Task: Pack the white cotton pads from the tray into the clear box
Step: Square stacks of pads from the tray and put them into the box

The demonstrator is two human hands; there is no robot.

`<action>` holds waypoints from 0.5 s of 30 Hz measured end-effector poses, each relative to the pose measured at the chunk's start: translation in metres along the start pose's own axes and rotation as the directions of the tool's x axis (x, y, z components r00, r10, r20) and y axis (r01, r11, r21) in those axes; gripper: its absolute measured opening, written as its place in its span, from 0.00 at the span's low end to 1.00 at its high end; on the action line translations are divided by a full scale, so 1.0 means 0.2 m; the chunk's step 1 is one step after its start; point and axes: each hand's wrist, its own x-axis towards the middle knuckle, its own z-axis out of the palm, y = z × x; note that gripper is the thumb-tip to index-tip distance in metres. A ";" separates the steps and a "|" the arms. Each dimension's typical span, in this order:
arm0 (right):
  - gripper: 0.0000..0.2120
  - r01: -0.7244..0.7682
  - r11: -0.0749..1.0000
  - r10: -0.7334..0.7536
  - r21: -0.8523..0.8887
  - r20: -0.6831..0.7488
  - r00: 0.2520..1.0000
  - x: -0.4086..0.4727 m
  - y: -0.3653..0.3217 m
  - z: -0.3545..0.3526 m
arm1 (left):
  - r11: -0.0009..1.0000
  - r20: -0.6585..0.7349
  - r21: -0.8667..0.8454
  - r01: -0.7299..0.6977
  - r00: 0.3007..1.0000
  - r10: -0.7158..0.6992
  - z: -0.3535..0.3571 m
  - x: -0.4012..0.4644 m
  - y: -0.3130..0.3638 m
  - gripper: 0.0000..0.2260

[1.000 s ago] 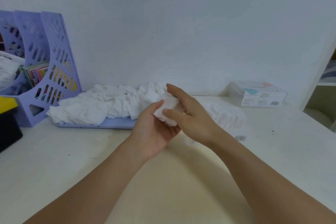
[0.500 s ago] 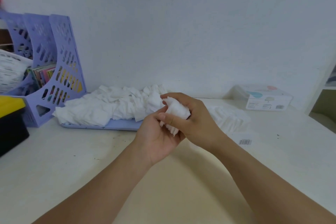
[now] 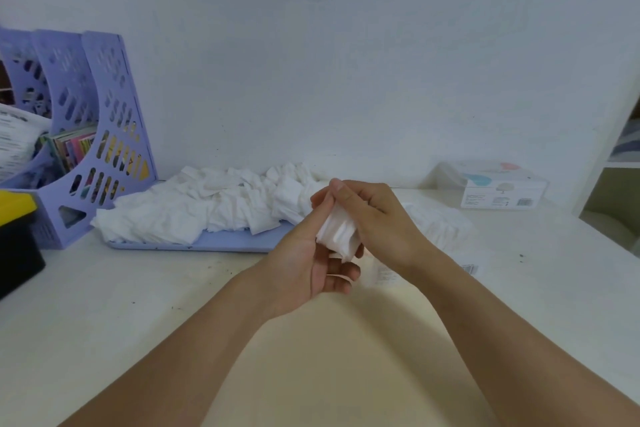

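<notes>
Both hands, left (image 3: 304,263) and right (image 3: 377,218), grip a pad stack (image 3: 337,236) above a pale, speckled desk (image 3: 173,305) by a white wall (image 3: 346,62). More pads (image 3: 194,211) heap the tray (image 3: 225,241); the box (image 3: 440,222) lies right.

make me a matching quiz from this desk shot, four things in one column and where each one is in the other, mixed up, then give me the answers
Things:
1. stack of pads
2. tray
3. file rack
4. labelled box

Places:
A. far right, by the wall
B. held between the left hand and right hand
C. far left, holding books
D. under the loose heap of pads

Pairs: 1-B, 2-D, 3-C, 4-A
</notes>
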 end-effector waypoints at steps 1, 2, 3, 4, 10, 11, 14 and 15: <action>0.21 0.008 1.000 -0.008 0.010 0.002 1.000 0.00 0.00 0.00 | 1.000 0.016 0.002 0.001 1.000 -0.001 -0.01 -0.01 0.01 0.27; 0.23 0.007 1.000 -0.007 0.008 0.008 1.000 0.00 0.00 0.00 | 1.000 0.028 0.006 -0.001 1.000 0.000 -0.01 -0.01 0.01 0.27; 0.24 -0.004 1.000 0.004 -0.003 0.017 1.000 -0.01 0.00 0.01 | 1.000 0.040 0.017 0.004 0.999 -0.004 0.00 -0.02 0.02 0.28; 0.25 -0.017 1.000 0.018 -0.023 0.028 0.999 -0.01 0.00 0.01 | 0.999 0.055 0.032 0.013 0.998 -0.015 0.00 -0.02 0.02 0.29; 0.28 0.067 0.982 -0.071 -0.177 -0.020 0.997 -0.02 0.02 0.04 | 0.999 0.127 0.010 0.051 0.991 -0.052 -0.01 -0.05 0.03 0.27; 0.27 0.073 0.979 -0.076 -0.191 -0.011 0.997 -0.03 0.02 0.04 | 0.999 0.129 -0.012 0.051 0.990 -0.049 0.00 -0.05 0.02 0.26; 0.37 0.063 0.980 -0.051 -0.191 0.067 0.996 -0.03 0.00 0.02 | 0.996 0.079 -0.085 0.009 0.997 -0.003 0.00 -0.04 0.02 0.21; 0.42 0.065 0.978 -0.051 -0.196 0.079 0.996 -0.03 0.00 0.00 | 0.995 0.055 -0.096 -0.005 0.998 0.010 0.00 -0.04 0.02 0.19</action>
